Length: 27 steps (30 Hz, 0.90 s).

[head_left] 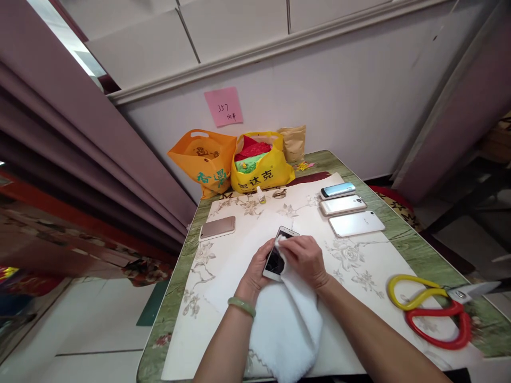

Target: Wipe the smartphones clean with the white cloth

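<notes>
A white smartphone (273, 264) with a dark screen is tilted over the middle of the table, its left edge gripped by my left hand (255, 266). A green bangle circles that wrist. My right hand (306, 258) is closed on a bunched corner of a white cloth (288, 324), and this corner touches the upper part of the screen. The rest of the cloth drapes down over the table toward me. Most of the left fingers are hidden behind the phone.
One phone (217, 228) lies at left; a blue phone (338, 190), a gold-edged phone (343, 205) and a white phone (357, 223) lie at right. Scissors (435, 303) rest near the right edge. An orange bag (215, 170), a yellow bag (263, 173) and a small bottle (261, 195) stand behind.
</notes>
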### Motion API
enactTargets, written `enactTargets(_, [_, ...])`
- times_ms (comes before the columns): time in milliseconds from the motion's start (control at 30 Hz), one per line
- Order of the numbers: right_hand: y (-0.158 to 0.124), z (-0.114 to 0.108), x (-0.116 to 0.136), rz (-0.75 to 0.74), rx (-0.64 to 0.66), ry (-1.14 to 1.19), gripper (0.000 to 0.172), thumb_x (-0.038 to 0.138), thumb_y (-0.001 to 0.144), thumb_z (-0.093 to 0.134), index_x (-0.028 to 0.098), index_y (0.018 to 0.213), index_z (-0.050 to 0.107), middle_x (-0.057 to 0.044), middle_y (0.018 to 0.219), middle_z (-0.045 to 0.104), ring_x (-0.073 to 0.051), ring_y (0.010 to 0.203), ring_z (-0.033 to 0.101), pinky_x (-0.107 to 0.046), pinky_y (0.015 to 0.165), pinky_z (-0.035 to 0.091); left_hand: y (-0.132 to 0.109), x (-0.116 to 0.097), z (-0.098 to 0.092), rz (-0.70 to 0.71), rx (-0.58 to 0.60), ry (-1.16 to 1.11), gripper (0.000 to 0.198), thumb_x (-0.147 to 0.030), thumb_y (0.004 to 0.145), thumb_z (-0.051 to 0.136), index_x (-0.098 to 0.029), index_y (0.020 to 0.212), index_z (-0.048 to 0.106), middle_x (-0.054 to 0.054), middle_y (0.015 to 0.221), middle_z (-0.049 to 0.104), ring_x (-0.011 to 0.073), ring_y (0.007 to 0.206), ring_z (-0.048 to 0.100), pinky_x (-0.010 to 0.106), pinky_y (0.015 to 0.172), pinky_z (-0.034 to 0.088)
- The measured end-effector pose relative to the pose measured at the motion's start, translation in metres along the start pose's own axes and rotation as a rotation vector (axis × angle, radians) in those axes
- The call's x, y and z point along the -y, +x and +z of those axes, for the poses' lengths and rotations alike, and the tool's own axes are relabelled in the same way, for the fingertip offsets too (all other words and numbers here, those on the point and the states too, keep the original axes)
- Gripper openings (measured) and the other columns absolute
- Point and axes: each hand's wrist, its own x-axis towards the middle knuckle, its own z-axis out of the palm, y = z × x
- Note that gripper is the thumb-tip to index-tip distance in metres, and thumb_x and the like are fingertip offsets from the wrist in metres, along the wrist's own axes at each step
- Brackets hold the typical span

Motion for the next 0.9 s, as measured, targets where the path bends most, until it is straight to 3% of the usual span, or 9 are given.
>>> enactTargets(133, [0.003, -0.003, -0.012, 0.183, -0.098, -0.082, 0.012, 0.027, 0.092, 0.060, 0.022, 0.097, 0.070, -0.003, 0.086, 0.071, -0.017, 0.083, 0.062, -0.032, 0.077, 0.042, 0.000, 0.000, 0.000, -0.020, 0.022, 0.037, 0.017, -0.025, 0.081, 0.070, -0.013, 0.093, 0.071, 0.003, 0.086, 0.073, 0.0123, 0.074, 0.065, 0.023, 0.075, 0.049])
enactTargets(333, [-0.002, 0.001, 0.010, -0.069, 0.055, 0.056, 0.011, 0.025, 0.092, 0.059, 0.024, 0.095, 0.070, -0.002, 0.086, 0.072, -0.015, 0.078, 0.062, -0.031, 0.076, 0.042, 0.000, 0.000, 0.002, 0.027, -0.025, -0.006, 0.017, -0.021, 0.078, 0.071, -0.012, 0.093, 0.070, 0.005, 0.089, 0.073, 0.0146, 0.078, 0.066, 0.026, 0.081, 0.049])
enactTargets(567, [0.002, -0.004, -0.012, 0.184, -0.098, -0.113, 0.014, 0.028, 0.092, 0.059, 0.023, 0.099, 0.070, -0.004, 0.086, 0.071, -0.018, 0.083, 0.062, -0.033, 0.078, 0.042, -0.001, 0.000, 0.001, 0.003, 0.032, 0.042, 0.017, -0.025, 0.080, 0.071, -0.013, 0.091, 0.071, 0.003, 0.086, 0.072, 0.0131, 0.074, 0.065, 0.023, 0.075, 0.048])
enactTargets(767, [-0.003, 0.002, 0.003, -0.036, 0.029, -0.004, 0.021, 0.023, 0.093, 0.057, 0.025, 0.110, 0.068, -0.003, 0.095, 0.072, -0.016, 0.087, 0.062, -0.032, 0.081, 0.042, 0.000, 0.002, -0.002, 0.011, -0.024, -0.005, 0.014, -0.026, 0.079, 0.072, -0.013, 0.083, 0.070, 0.004, 0.083, 0.072, 0.0134, 0.073, 0.065, 0.025, 0.079, 0.048])
enactTargets(900, [0.000, -0.001, -0.008, 0.049, -0.031, -0.120, 0.024, 0.022, 0.093, 0.055, 0.027, 0.113, 0.068, -0.004, 0.093, 0.070, -0.018, 0.086, 0.061, -0.035, 0.082, 0.041, 0.000, 0.001, -0.002, 0.005, 0.016, 0.030, 0.016, -0.026, 0.080, 0.070, -0.013, 0.091, 0.071, 0.003, 0.087, 0.072, 0.0127, 0.076, 0.065, 0.024, 0.079, 0.048])
